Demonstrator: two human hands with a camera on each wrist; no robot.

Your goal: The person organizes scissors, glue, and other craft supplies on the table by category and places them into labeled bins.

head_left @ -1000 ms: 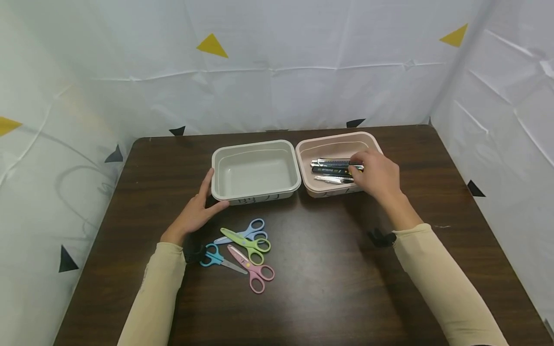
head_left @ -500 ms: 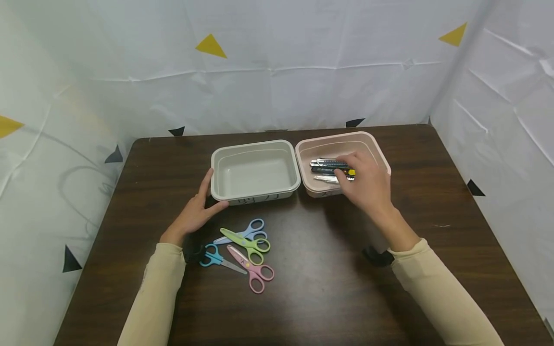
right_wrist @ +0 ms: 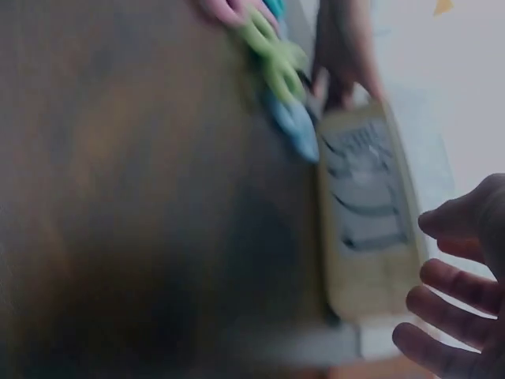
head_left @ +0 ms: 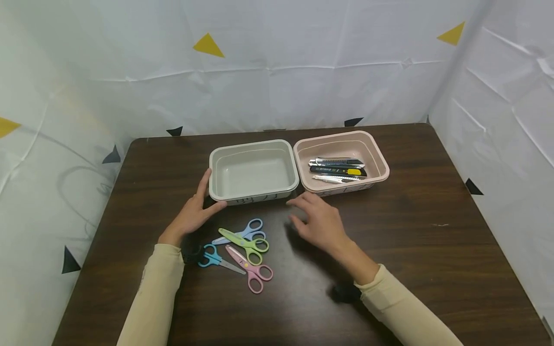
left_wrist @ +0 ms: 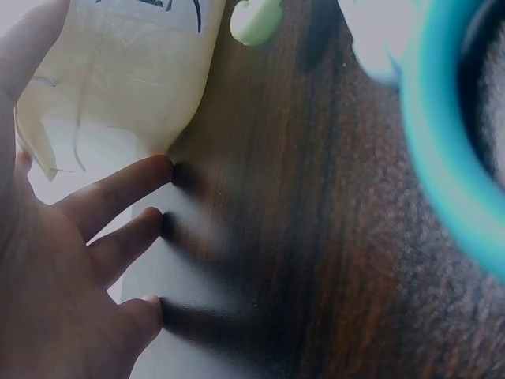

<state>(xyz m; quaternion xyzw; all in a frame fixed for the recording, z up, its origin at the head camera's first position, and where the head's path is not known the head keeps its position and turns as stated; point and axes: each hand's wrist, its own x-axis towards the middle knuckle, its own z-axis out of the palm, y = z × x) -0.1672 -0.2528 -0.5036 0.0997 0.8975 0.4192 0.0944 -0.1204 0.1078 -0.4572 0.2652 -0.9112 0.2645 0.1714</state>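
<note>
My left hand (head_left: 190, 215) rests with spread fingers against the left side of a grey-white bin (head_left: 255, 170) that has nothing in it. Over the table, in front of where the two bins meet, my right hand (head_left: 320, 221) hangs with loosely bent fingers and holds nothing. Closest to it lie several scissors: a blue pair (head_left: 255, 224), a green pair (head_left: 246, 245), a pink pair (head_left: 255, 278) and a teal pair (head_left: 212, 255). Behind it, a pink bin (head_left: 378, 158) contains utility knives, among them a black one with a yellow slider (head_left: 337, 171).
The two bins stand side by side toward the back of the dark wooden table (head_left: 433, 202). White sheeting (head_left: 277, 96) with yellow and black triangles hangs behind it and at both sides. Dark writing (right_wrist: 367, 197) marks the front of the grey-white bin.
My right hand has left the utility knives in the pink bin and moved left and toward me, above the table. The left hand stays against the grey-white bin.
</note>
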